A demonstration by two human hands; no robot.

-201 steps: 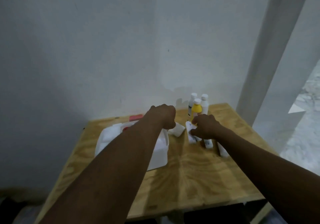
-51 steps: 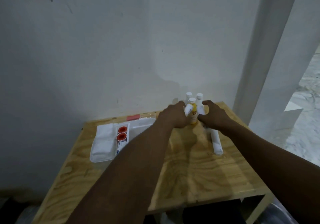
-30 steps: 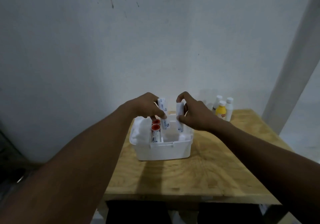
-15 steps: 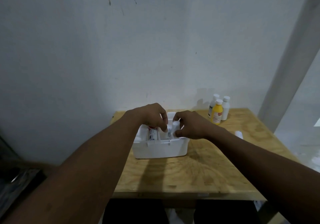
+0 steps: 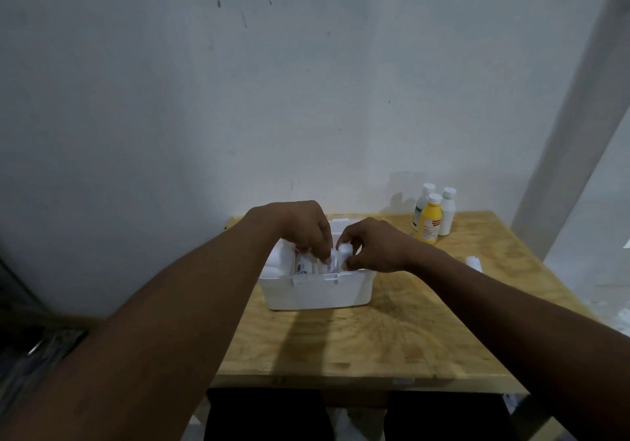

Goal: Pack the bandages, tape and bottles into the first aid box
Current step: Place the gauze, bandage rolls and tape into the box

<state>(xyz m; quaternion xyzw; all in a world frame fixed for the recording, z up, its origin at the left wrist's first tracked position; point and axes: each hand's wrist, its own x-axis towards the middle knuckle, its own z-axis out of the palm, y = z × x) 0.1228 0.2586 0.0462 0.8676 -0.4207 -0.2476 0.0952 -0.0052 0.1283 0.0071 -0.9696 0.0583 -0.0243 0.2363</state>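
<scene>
Right hand (image 5: 375,246) pinches a bandage roll (image 5: 343,253); left hand (image 5: 303,225) apparently grips a second roll (image 5: 333,256). Seat both upright inside the first aid box (image 5: 317,290).

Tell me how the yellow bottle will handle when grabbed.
The yellow bottle stands tall and narrow, so a high push would probably tip it. It looks like rigid plastic, likely firm to grip. Two white bottles close behind may topple too.

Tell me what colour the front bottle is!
The front bottle is yellow with a white cap, seen in the head view.
</scene>
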